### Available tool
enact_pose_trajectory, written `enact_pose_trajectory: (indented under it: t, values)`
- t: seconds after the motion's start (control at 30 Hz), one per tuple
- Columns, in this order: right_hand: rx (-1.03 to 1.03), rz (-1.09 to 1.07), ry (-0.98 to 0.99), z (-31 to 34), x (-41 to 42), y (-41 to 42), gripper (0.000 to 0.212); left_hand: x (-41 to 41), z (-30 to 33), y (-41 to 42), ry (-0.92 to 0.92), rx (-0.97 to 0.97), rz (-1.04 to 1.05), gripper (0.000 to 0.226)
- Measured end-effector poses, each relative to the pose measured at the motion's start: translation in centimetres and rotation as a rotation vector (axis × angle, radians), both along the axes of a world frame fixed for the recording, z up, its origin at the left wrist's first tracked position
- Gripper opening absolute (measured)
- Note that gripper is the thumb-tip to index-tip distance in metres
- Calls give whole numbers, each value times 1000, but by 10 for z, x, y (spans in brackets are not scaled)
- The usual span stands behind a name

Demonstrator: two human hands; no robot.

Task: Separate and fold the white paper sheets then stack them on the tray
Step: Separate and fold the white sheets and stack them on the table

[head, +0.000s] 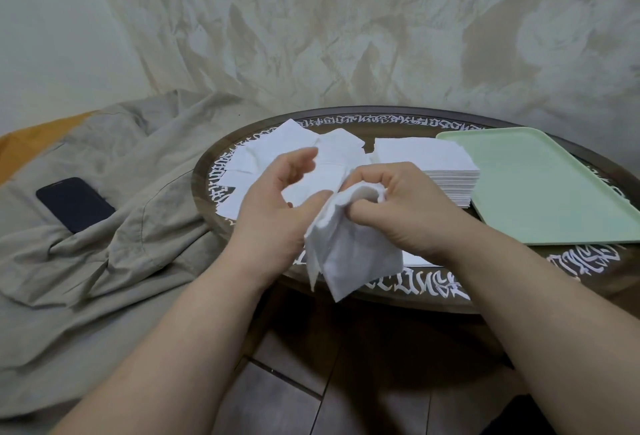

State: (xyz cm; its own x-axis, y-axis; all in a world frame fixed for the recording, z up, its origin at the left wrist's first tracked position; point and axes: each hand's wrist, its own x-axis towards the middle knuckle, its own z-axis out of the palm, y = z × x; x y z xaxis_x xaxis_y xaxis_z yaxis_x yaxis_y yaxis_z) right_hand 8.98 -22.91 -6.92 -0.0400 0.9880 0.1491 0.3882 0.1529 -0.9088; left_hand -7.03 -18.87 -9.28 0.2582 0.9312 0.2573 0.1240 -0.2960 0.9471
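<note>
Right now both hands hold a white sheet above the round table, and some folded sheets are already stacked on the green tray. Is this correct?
Not quite. The head view shows the green tray with no sheets on it; the neat stack sits on the round table beside the tray. The rest holds: the left hand and right hand hold a white sheet above the table.

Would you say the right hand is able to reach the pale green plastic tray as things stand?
Probably yes: the pale green plastic tray lies just to the right of the right hand, with nothing between them. That hand is gripping a white paper sheet now, though.
</note>
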Motion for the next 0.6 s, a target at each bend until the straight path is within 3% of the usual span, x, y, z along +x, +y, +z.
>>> enact_pose_trajectory:
  t: [0.07, 0.13, 0.3, 0.43, 0.6]
  values:
    - [-4, -42, 53, -2, 3, 1, 32, 0, 2, 2, -18, -61, 66, 37]
    - [8, -86, 64, -4, 4, 4, 30, 1, 4, 0, -91, -180, 32, 15]
    - [16, -212, 113, -8, 9, 11, 17, 0, 5, -2, -239, -356, -158, 45]
    - [8, -245, 158, -8, 11, 11, 14, -1, 2, 0, -182, -279, -164, 26]
    - [-11, -138, 293, -2, 11, 6, 21, -1, 2, 1, -186, -256, -82, 28]
